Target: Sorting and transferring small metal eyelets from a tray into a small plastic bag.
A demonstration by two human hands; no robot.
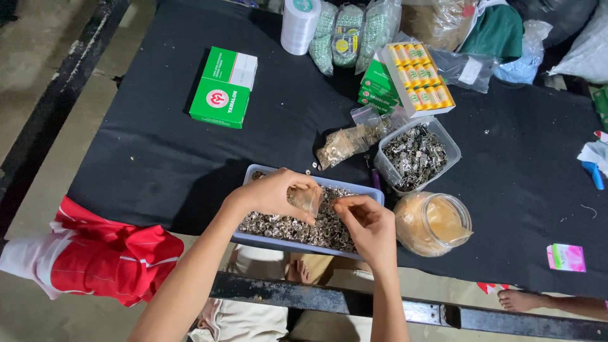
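My left hand (272, 193) holds a small clear plastic bag (306, 199) over a shallow blue-grey tray (278, 239) filled with several small silvery metal rings. My right hand (367, 225) hovers just right of the bag, with thumb and fingers pinched together near its opening. Whether a ring sits between those fingers cannot be made out. Both hands are above the tray, which lies at the near edge of a black cloth-covered table (158, 158).
A clear tub of metal clips (418, 155), a round jar with a bag inside (434, 223), a bag of small parts (345, 144), green boxes (223, 87), a box of yellow packets (419, 77), a white spool (299, 25). Red cloth (107, 256) hangs left. Someone's bare foot (522, 299).
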